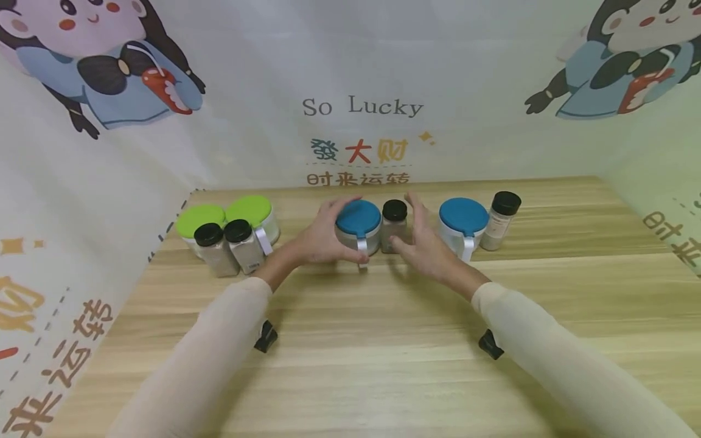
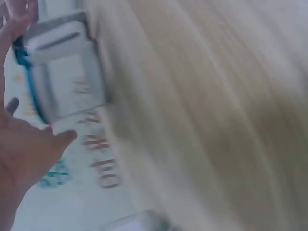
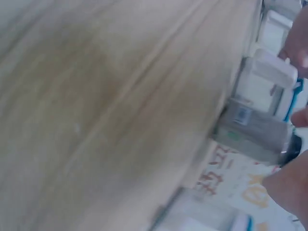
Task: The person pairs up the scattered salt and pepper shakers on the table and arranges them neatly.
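Observation:
At the back of the table, my left hand (image 1: pixel 328 234) is spread beside a clear canister with a blue lid (image 1: pixel 358 219), its thumb and fingers on either side. In the left wrist view that canister (image 2: pixel 72 72) shows its pale handle, with the thumb apart from it. Just right of it stands a small square spice jar with a black cap (image 1: pixel 394 225). My right hand (image 1: pixel 427 249) is spread at this jar's right side, thumb near its lower front and fingers beside the cap. The right wrist view shows the spice jar (image 3: pixel 255 130) between thumb and fingers, its label facing the camera.
A second blue-lidded canister (image 1: pixel 463 222) and a round black-capped shaker (image 1: pixel 501 220) stand to the right. Two canisters with green lids (image 1: pixel 249 212) and two black-capped jars (image 1: pixel 216 249) are grouped at the left. Behind the wooden table (image 1: pixel 372 365) hangs a printed cloth (image 1: pixel 246 91).

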A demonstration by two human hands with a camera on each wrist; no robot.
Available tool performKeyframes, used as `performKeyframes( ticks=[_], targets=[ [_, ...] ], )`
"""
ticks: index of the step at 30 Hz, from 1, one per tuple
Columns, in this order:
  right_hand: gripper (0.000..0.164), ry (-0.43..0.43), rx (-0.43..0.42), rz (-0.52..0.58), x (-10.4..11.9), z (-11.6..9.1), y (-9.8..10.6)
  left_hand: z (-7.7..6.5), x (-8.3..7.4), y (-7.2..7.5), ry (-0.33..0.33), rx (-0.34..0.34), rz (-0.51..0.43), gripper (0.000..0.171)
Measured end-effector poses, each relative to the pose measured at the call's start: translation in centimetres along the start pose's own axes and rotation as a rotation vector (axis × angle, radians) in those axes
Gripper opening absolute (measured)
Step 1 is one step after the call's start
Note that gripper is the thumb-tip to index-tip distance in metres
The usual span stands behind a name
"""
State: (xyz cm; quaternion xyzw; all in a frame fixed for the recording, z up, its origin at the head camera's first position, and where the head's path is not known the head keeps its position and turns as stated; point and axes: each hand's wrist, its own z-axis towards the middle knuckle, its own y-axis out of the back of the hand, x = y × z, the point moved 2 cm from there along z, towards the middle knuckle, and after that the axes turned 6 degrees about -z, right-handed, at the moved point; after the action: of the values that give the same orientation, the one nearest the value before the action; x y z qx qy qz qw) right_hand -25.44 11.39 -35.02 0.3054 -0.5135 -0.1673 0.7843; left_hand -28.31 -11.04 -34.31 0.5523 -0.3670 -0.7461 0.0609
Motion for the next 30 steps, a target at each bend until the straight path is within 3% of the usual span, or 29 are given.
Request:
performKeyframes(
  ticks=[3, 6, 9, 13, 18, 21, 23, 26, 30],
  targets=[
    [0.073, 0.165, -0.141, 0.015, 1.1, -0.3, 0.4, -1.4, -1.8, 1.3, -0.071, -0.053, 0.061, 0.097],
    [0.062, 0.315, -0.236, 0.096, 2.8, -0.2, 0.2, -2.9, -4.0, 3.7, -0.114, -0.101, 0.099, 0.082],
    [0.056, 0.396, -0.253, 0.169, 4.8, 0.3, -0.7, -4.4, -5.3, 7.0, -0.100, -0.139, 0.116, 0.073],
    [0.052, 0.415, -0.216, 0.240, 7.6, 2.1, -2.4, -6.3, -5.0, 11.6, -0.054, -0.194, 0.148, 0.069],
    [0.054, 0.306, -0.115, 0.278, 10.6, 4.2, -5.3, -9.5, -2.3, 16.4, -0.044, -0.382, 0.057, 0.058],
    [0.060, 0.225, -0.036, 0.269, 12.1, 5.0, -7.4, -11.6, 0.0, 18.6, -0.047, -0.523, 0.017, 0.048],
    [0.062, 0.203, 0.008, 0.216, 12.7, 5.3, -8.8, -12.6, 1.8, 19.7, -0.039, -0.570, 0.002, 0.045],
    [0.064, 0.201, 0.044, 0.113, 12.9, 5.7, -10.6, -13.8, 5.0, 20.7, 0.003, -0.551, -0.106, 0.046],
    [0.068, 0.181, 0.087, -0.011, 12.6, 5.8, -12.6, -15.5, 8.5, 20.8, 0.170, -0.423, -0.168, 0.059]
  ],
)
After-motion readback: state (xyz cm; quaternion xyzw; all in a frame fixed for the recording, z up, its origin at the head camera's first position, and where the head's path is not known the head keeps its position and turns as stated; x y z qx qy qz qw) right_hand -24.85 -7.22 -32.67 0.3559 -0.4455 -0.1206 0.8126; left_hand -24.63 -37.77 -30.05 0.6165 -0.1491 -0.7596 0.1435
